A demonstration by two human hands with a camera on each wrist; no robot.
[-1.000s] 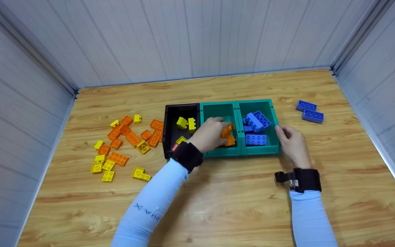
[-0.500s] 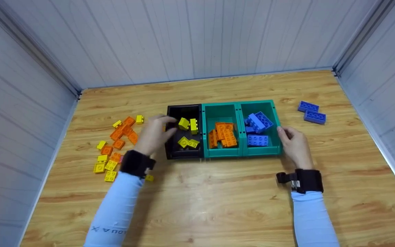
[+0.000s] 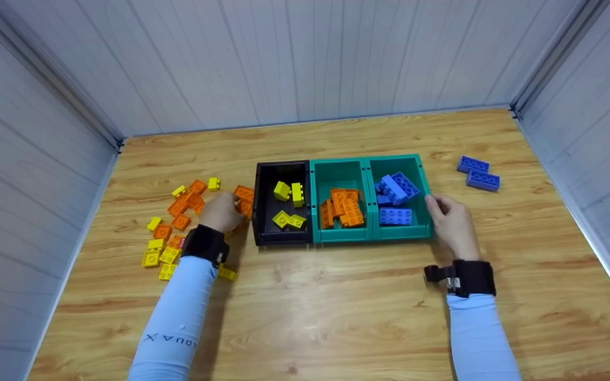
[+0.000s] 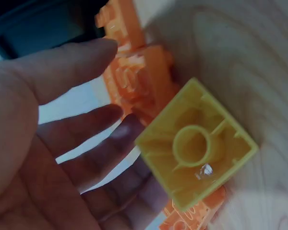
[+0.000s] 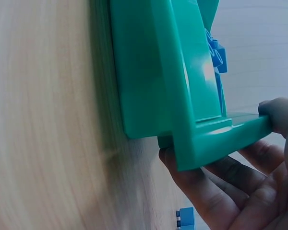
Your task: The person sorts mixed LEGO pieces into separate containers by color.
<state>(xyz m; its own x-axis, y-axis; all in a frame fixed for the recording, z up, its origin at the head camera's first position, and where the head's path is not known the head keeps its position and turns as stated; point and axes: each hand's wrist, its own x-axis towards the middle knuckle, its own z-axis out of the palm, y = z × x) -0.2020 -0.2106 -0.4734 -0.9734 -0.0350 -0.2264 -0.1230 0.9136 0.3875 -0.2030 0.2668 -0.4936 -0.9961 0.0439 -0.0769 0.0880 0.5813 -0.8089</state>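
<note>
My left hand (image 3: 220, 211) is beside the black bin's left wall, over loose bricks. In the left wrist view its thumb and fingers are spread apart at an orange brick (image 4: 134, 84), with no visible pinch. A yellow square brick (image 4: 194, 146) lies hollow side up near the fingertips. My right hand (image 3: 452, 222) grips the right rim of the green bin (image 5: 182, 120), thumb on top and fingers beneath. The black bin (image 3: 284, 238) holds yellow bricks (image 3: 297, 194), the middle green bin (image 3: 337, 170) orange bricks (image 3: 348, 207), and the right green bin blue bricks (image 3: 396, 216).
The three bins stand joined in a row on the wooden table (image 3: 337, 317). Several orange bricks (image 3: 180, 222) and yellow bricks (image 3: 151, 258) lie scattered to the left. Two blue bricks (image 3: 483, 180) lie at the right back. Panel walls (image 3: 305, 63) enclose the table.
My left hand has moved left from the middle green bin, leaving orange bricks in view there, and come down onto the loose bricks by the black bin. My right hand stays on the rim.
</note>
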